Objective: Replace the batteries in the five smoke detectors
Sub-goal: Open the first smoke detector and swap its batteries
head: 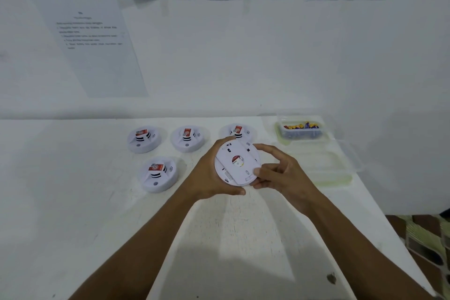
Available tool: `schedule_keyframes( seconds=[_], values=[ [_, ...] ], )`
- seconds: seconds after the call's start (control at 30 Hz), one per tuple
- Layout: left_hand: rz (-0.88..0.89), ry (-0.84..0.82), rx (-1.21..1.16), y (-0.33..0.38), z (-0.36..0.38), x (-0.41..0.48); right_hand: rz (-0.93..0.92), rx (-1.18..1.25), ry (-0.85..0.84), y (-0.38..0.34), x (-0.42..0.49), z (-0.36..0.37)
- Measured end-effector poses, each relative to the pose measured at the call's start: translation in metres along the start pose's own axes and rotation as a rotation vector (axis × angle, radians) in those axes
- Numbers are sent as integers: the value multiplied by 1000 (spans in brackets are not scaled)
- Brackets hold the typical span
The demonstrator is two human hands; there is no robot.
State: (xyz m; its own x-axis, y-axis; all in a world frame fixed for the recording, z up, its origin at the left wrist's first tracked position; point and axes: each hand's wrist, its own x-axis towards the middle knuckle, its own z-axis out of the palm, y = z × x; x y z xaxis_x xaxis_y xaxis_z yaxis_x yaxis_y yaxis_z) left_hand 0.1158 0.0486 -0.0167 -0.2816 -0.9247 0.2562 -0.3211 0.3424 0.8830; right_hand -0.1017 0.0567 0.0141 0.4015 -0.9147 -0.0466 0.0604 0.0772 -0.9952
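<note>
Both hands hold one white round smoke detector [237,163] above the table, its flat back turned toward me. My left hand [211,174] cups it from the left and below, fingers curled round the rim. My right hand [280,173] grips its right edge, thumb pressed on the back near the rim. Several other detectors lie face up on the white table [97,202]: one at the back left [144,139], one at the back middle [187,138], one partly hidden behind the held one [239,130], and one nearer [159,173]. Each carries a red label.
A clear plastic tub [300,129] with several coloured batteries stands at the back right. A clear lid or tray [323,163] lies in front of it near the table's right edge. Printed sheets hang on the white wall behind. A patterned surface shows beyond the right edge.
</note>
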Motion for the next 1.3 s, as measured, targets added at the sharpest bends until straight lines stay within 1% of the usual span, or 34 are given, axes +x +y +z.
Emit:
schedule_keyframes(
  seconds=[0.07, 0.1, 0.17, 0.23, 0.27, 0.33, 0.47, 0.6, 0.73, 0.83, 0.97, 1.03, 1.13, 1.23, 1.3],
  values=[
    [0, 18, -8, 1, -3, 1, -29, -74, 13, -2, 3, 0],
    [-6, 30, -14, 1, -4, 2, -71, -170, 56, -2, 5, 1],
    [-17, 44, -1, -1, -7, 3, -203, -457, 161, -2, 12, 2],
    [-15, 26, 17, -2, -7, 5, -324, -691, 180, -3, 20, 5],
    [-14, 14, 24, -3, -7, 6, -349, -740, 173, -4, 23, 8],
    [-19, 2, 12, -3, -5, 8, -357, -762, 165, -5, 30, 16],
    [-51, 48, -44, 0, -8, 11, -321, -744, 202, -5, 37, 25],
    [-81, 48, -32, -1, -11, 9, -302, -758, 195, -5, 41, 23],
    [-45, 43, 24, -1, -13, 14, -269, -762, 189, -5, 48, 28],
    [-6, 13, 77, -1, -18, 18, -242, -773, 117, -7, 51, 26],
    [13, 27, 78, -3, -19, 19, -302, -826, 55, -9, 56, 19],
    [10, 43, 104, -4, -19, 20, -363, -922, 62, -10, 58, 18],
    [11, 53, 141, -7, -20, 22, -393, -1082, 81, -12, 56, 20],
    [5, 43, 136, -12, -19, 21, -404, -1076, 95, -13, 54, 24],
    [3, 28, 158, -15, -19, 18, -389, -1048, 70, -16, 53, 26]
  ],
)
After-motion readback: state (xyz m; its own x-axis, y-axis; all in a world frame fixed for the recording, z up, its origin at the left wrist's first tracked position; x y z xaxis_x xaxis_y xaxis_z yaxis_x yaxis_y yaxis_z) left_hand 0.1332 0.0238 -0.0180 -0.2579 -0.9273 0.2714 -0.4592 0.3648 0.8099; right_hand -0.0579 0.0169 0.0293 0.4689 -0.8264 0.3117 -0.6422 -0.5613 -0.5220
